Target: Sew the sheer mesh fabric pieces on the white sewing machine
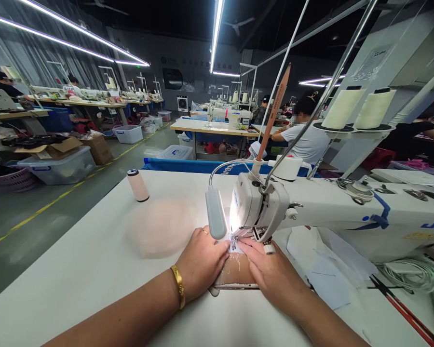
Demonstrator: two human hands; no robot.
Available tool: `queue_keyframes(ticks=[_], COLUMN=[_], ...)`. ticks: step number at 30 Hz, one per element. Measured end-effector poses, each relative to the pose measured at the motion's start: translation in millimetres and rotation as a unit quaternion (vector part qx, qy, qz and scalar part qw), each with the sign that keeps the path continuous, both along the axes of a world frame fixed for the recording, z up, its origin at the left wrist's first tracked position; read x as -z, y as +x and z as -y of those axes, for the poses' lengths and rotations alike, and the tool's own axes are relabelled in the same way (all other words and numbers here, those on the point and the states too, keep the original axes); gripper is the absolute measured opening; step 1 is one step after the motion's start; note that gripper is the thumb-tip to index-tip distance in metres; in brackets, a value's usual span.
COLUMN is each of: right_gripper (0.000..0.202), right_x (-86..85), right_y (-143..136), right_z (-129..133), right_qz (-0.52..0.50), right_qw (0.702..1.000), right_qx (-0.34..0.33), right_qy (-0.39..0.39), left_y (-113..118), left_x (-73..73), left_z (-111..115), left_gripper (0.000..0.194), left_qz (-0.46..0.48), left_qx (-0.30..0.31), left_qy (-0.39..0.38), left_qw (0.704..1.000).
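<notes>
A white sewing machine [253,207] stands on the white table [94,270], its lamp [216,213] lit beside the needle area. My left hand [202,260] lies left of the presser foot, fingers curled and thumb close to it; whatever it holds is hidden. On the right, my right hand [271,265] reaches with its fingers together to the small white fabric piece [233,246] at the foot. A brown plate [237,272] with loose threads lies between the hands. Sheer pale pink fabric [162,226], blurred, spreads to the left.
A pink thread spool [138,185] stands at the table's far left. White fabric scraps [325,270], red-handled tweezers or scissors [408,308] and a coiled pale cord [412,274] lie at right. People sit at other machines beyond.
</notes>
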State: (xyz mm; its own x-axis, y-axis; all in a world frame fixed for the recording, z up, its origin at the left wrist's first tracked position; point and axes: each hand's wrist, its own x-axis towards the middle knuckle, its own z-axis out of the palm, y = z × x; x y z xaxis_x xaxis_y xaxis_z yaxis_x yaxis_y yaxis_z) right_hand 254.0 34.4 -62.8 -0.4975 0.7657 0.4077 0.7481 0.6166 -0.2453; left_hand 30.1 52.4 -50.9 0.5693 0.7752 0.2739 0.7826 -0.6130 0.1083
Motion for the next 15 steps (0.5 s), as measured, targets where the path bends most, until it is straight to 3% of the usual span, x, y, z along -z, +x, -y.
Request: queue_keyframes(ticks=[5, 7, 11, 15], right_gripper=[0.041, 0.037, 0.026, 0.027], right_x=[4.2, 0.8, -7.2, -5.5], right_y=[1, -3, -13, -19], right_z=[3, 6, 13, 19], right_qz=[-0.022, -0.048, -0.102, -0.089], right_qw=[1.0, 0.998, 0.985, 0.978], right_qx=[-0.016, -0.044, -0.13, -0.179], right_qy=[-0.008, -0.008, -0.045, -0.059], left_y=[2, 3, -5, -20], left_x=[-8.1, -13.1, -26.0, -37.7], left_z=[11, 18, 27, 16], left_gripper=[0.021, 0.011, 0.025, 0.028], left_qz=[-0.037, -0.051, 0.022, 0.065], left_qx=[-0.033, -0.024, 0.051, 0.008], left_qy=[0.002, 0.005, -0.058, -0.061], left_qw=[0.999, 0.998, 0.997, 0.996])
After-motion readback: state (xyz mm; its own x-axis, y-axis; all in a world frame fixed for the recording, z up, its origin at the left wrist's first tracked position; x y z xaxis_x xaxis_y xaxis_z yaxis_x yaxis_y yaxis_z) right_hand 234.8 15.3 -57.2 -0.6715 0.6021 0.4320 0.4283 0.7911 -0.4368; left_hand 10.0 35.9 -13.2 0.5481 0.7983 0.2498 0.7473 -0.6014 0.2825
